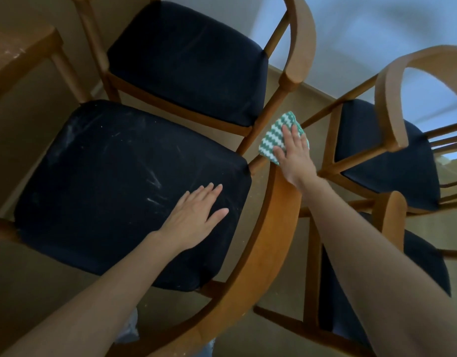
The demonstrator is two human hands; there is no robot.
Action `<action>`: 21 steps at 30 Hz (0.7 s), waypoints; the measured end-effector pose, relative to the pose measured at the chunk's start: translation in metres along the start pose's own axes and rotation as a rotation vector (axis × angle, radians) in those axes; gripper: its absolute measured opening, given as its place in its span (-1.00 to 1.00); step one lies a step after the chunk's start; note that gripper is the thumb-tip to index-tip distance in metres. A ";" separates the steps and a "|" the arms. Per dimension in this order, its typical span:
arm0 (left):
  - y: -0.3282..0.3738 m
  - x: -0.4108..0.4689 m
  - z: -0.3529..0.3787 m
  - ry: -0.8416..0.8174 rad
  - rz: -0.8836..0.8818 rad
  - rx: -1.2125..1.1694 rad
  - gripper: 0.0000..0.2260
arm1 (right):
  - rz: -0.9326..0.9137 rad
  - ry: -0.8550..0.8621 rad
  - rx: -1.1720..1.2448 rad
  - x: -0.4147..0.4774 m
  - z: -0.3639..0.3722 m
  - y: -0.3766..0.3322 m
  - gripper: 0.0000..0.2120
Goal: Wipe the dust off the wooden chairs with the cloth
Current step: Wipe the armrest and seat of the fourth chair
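A wooden chair with a curved backrest [281, 207] and a dusty black seat [114, 181] stands right below me. My right hand [294, 157] presses a green and white zigzag cloth [276, 135] flat onto the far end of that backrest, fingers straight. My left hand [196, 215] rests palm down on the right part of the black seat, fingers spread and holding nothing. White dust streaks show on the seat near my left hand.
A second chair [188, 63] stands behind the first, its armrest [303, 42] just above the cloth. Two more black-seated chairs [392, 150] crowd the right side, one [392, 215] under my right forearm. Another wooden backrest [18, 52] is at the far left. Beige floor lies between them.
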State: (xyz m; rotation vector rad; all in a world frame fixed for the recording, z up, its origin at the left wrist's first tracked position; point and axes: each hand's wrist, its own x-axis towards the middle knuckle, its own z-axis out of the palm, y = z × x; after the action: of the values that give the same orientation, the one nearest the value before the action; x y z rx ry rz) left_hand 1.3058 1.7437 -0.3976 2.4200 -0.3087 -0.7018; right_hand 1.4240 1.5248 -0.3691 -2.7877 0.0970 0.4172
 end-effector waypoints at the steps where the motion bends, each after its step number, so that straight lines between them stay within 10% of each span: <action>1: -0.003 0.003 -0.001 0.003 -0.004 0.002 -0.45 | -0.034 -0.023 -0.118 0.012 -0.004 -0.002 -0.47; 11: -0.044 -0.020 0.001 -0.030 -0.004 0.150 -0.42 | -0.406 -0.369 -1.200 0.021 -0.015 -0.037 -0.60; 21: -0.046 -0.040 -0.001 -0.102 0.024 0.266 -0.41 | -0.551 -0.571 -0.696 -0.154 0.025 -0.047 -0.50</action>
State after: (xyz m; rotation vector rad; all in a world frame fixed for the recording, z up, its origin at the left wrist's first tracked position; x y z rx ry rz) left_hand 1.2755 1.7958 -0.4077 2.6295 -0.4989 -0.8194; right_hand 1.2751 1.5802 -0.3325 -2.9867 -1.1020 1.2462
